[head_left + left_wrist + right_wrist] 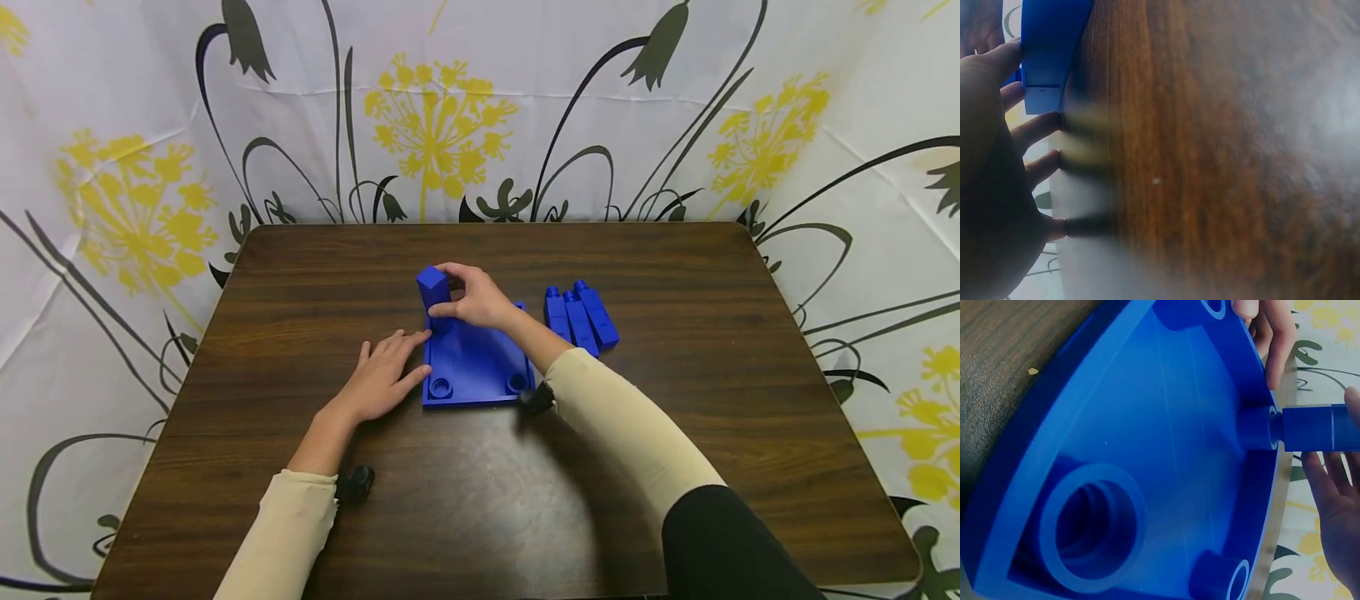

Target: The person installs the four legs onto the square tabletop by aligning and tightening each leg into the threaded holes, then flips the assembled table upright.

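A shallow blue tray-like panel [480, 362] with raised edges and round corner sockets lies on the table. My right hand [483, 300] pinches a square blue peg-ended leg [432, 290] between thumb and fingers, upright over the far left corner. In the right wrist view the leg's narrow end meets the rim of a socket [1257, 428]; how deep it sits I cannot tell. My left hand [382, 379], fingers spread and fairly straight, touches the panel's left edge. The right hand and forearm hide the far right part of the panel in the head view.
Three more blue legs [580, 322] lie side by side to the right of the panel, their pegs pointing away. The brown wooden table [720, 400] meets a flowered cloth [442, 108] at the back. Each wrist carries a small black camera [356, 483].
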The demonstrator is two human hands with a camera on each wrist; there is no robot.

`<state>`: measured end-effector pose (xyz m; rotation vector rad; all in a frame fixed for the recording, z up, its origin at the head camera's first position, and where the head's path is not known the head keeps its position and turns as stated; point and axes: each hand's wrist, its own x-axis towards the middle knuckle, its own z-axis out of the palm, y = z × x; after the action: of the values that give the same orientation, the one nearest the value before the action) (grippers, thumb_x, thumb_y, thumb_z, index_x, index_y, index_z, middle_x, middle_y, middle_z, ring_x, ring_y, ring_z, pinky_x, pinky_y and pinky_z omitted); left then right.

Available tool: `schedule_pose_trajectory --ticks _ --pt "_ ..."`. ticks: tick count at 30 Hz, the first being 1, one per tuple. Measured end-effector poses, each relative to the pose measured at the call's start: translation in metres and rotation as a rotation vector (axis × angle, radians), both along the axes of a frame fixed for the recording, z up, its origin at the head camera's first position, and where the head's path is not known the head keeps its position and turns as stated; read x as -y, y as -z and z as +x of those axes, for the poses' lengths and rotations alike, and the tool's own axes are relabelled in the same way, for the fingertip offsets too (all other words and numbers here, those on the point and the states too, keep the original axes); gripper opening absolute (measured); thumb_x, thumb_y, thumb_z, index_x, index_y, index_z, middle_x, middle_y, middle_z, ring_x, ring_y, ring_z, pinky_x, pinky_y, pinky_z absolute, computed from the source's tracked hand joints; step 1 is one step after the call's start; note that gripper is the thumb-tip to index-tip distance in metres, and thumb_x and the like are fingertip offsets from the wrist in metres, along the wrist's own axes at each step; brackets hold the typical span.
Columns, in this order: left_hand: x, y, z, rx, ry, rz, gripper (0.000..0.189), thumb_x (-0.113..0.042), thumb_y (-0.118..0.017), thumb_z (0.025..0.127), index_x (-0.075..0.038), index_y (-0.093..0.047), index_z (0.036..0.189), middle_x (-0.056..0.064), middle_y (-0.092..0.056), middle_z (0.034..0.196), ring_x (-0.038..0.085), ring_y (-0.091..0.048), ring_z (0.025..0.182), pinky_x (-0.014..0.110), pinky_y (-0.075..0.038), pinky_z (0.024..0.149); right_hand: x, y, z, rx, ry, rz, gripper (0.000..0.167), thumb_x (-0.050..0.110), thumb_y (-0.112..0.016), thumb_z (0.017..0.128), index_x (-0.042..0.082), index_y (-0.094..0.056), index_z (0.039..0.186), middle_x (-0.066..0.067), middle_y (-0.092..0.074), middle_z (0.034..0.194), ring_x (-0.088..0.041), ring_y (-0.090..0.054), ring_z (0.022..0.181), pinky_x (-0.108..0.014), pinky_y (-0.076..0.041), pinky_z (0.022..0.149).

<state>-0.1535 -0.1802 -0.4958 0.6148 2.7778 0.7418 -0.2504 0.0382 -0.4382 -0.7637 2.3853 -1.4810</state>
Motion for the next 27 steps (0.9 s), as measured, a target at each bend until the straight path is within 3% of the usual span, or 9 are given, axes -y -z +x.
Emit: schedule_pose_trajectory --ticks 13,21,27 --pt "-0.0001 -0.0004 0.0008 0.0 -0.003 0.004 0.061 -0.053 -0.042 0.102 -0.028 -0.027 0.155 0.01 -0.032 0.156 0.033 -0.014 0.148 0.072 0.002 0.106 0.0068 0.0071 0.0044 -0.088 0.2 0.093 0.05 0.027 -0.088 0.075 0.011 -0.06 0.113 -0.003 -0.066 0.105 -0.018 -0.062 0.098 -0.032 -0.048 0.086" --pt "-0.001 -0.0004 0.0008 0.001 -0.004 -0.006 0.061 -0.05 -0.044 0.102 -0.026 -0.028 0.155 0.012 -0.032 0.157 0.035 -0.014 0.147 0.073 0.001 0.105 0.0105 0.0086 0.0066 -0.087 0.237 0.124 0.05 0.032 -0.086 0.076 0.013 -0.057 0.112 -0.003 -0.065 0.104 -0.018 -0.06 0.095 -0.032 -0.047 0.081" --pt "-0.0016 -0.0007 0.001 -0.002 -0.005 -0.005 0.06 -0.047 -0.046 0.102 -0.024 -0.029 0.155 0.013 -0.032 0.156 0.035 -0.014 0.147 0.073 0.001 0.105 0.0091 0.0081 0.0058 -0.089 0.205 0.131 0.058 0.033 -0.085 0.078 0.012 -0.056 0.123 -0.005 -0.065 0.109 -0.02 -0.059 0.098 -0.033 -0.047 0.083"
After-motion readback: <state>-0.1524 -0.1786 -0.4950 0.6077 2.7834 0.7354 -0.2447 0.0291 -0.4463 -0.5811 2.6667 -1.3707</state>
